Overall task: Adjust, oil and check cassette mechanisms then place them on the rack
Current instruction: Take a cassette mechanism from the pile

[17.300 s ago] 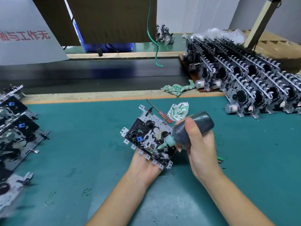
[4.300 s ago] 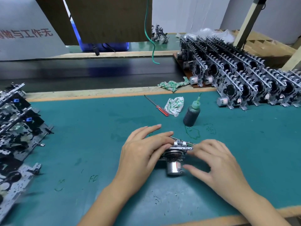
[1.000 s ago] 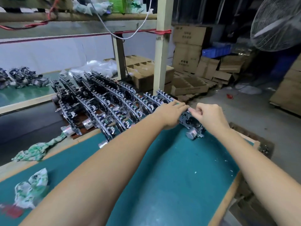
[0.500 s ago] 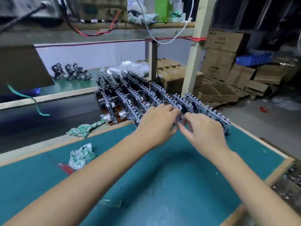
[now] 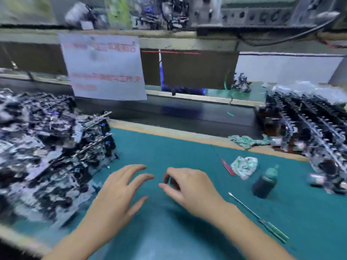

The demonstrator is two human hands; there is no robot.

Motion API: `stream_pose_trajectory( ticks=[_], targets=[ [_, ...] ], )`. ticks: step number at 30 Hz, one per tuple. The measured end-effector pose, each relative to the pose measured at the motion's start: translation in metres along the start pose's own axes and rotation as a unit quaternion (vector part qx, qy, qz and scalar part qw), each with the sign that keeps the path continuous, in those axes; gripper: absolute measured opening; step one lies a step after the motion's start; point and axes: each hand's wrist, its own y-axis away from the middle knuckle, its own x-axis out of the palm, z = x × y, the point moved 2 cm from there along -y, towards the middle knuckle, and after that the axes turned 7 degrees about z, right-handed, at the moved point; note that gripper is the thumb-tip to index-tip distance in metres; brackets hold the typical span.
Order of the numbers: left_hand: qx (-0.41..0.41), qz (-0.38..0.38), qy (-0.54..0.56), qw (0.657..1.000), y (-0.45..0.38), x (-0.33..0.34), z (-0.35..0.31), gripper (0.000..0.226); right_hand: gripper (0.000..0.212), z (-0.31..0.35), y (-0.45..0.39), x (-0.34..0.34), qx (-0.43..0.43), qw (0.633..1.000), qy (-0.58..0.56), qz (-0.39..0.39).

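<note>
Both bare hands hover over the teal-green bench mat (image 5: pixel 169 147), and neither holds anything. The left hand (image 5: pixel 116 196) has its fingers spread and nearly straight. The right hand (image 5: pixel 189 186) has loosely curled fingers with the thumb near the fingertips; motion blur hides whether they touch.

To the left lies a heap of black-and-silver metal cassette mechanisms (image 5: pixel 47 147), smeared by blur so that single units are hard to make out, its near edge cut off by the frame. At the right edge stand rows of upright cassette mechanisms on the rack (image 5: pixel 308 128), also blurred and partly cut off.

On the mat right of the hands stand a dark oil bottle with a green nozzle (image 5: pixel 264 182), a crumpled green-and-white rag (image 5: pixel 244 166), a red-handled screwdriver (image 5: pixel 227 166) and a thin metal probe with a green handle (image 5: pixel 259 218). The red print on the white paper sign (image 5: pixel 105 66) behind is unreadable.
</note>
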Motion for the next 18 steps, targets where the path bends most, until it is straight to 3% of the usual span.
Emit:
stream_pose_trajectory(
  ticks=[3,6,10,12,14,18],
  targets=[
    [-0.056,-0.053,-0.053,0.996,0.03,-0.016,0.043,0.047,0.018,0.036,-0.054,0.032,-0.023,0.996,-0.087,0.0],
    [-0.156,-0.119,-0.133,0.972,0.054,-0.036,0.076,0.056,0.025,0.07,-0.099,0.063,-0.033,0.989,-0.143,0.013],
    [-0.311,-0.073,-0.115,0.941,0.082,-0.047,0.11,0.079,0.043,0.103,-0.125,0.096,-0.021,0.974,-0.218,0.065],
    [-0.358,-0.046,-0.034,0.932,0.087,-0.047,0.118,0.072,0.047,0.108,-0.126,0.104,-0.001,0.967,-0.244,0.079],
    [-0.364,-0.06,0.043,0.928,0.087,-0.048,0.12,0.057,0.049,0.109,-0.125,0.106,0.014,0.966,-0.241,0.088],
    [-0.271,-0.115,0.07,0.953,0.089,-0.054,0.115,0.046,0.038,0.1,-0.112,0.095,0.038,0.95,-0.303,0.059]
  ],
)
